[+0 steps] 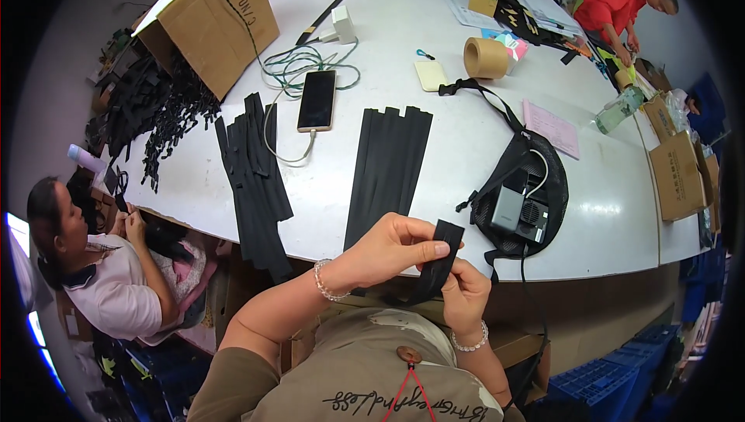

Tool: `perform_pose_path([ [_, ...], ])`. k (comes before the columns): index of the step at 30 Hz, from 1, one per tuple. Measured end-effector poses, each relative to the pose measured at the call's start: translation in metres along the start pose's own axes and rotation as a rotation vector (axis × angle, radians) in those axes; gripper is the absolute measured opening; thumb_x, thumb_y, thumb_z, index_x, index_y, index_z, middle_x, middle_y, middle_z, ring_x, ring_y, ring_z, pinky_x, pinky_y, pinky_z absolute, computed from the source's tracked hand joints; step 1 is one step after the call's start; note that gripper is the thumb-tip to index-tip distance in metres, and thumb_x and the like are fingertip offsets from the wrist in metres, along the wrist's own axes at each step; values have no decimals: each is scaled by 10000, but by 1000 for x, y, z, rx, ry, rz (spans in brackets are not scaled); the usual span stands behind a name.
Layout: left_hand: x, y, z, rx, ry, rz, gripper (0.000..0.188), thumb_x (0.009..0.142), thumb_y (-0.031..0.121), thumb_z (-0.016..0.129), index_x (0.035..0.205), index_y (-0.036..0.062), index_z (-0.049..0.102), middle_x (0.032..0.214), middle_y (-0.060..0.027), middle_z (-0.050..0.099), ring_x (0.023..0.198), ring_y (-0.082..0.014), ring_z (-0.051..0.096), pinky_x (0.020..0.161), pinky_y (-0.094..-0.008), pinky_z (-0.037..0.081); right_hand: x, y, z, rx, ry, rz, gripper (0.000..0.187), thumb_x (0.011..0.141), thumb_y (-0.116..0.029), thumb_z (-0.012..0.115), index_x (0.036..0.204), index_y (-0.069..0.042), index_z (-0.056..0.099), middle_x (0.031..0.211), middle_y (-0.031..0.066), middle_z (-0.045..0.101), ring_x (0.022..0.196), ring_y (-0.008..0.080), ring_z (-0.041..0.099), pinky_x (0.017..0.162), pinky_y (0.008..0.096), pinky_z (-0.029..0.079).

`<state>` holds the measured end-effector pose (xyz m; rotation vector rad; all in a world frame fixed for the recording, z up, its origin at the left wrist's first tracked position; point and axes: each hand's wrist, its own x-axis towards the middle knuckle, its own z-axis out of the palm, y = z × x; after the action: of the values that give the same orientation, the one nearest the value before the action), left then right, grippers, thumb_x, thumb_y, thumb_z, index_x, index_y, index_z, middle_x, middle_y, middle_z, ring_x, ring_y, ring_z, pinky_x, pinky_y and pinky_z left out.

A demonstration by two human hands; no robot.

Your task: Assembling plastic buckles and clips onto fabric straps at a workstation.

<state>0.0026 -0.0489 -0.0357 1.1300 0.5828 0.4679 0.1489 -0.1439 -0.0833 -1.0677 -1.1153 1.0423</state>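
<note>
A black fabric strip [447, 242] is held up in front of my chest, just off the table's near edge. My left hand [392, 247] pinches it near its upper end, thumb on top. Lower down, my right hand [467, 292] has its fingers closed on the same strip, which hangs in a bend between the hands and my shirt. Just beyond my left hand lies a neat stack of black strips [389, 166], side by side. Further left, a looser bundle of similar strips [254, 189] fans out and droops over the edge.
A phone [317, 101] with a coiled cable lies beyond the strips. To the right is a mesh bag [524, 197] holding electronic devices. A tape roll [486, 58], a cardboard box [221, 30] and a bottle [619, 109] stand on the table. Co-workers sit left and stand far right.
</note>
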Motion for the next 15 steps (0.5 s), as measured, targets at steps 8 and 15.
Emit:
perform_pose_path([
  [8,18,-17,2,-83,290,56,187,883,156,589,934,-11,657,810,-14,643,640,-44,484,583,-193,413,13,-3,-3,-130,13,-23,116,900,-6,503,918,24,613,813,49,637,716,84,556,655,222,457],
  [15,20,-15,-17,-196,435,100,176,905,174,561,975,38,648,733,16,618,585,-37,558,485,-172,450,7,10,-2,-88,-105,-49,123,834,52,540,921,8,616,696,63,566,610,135,527,577,240,427],
])
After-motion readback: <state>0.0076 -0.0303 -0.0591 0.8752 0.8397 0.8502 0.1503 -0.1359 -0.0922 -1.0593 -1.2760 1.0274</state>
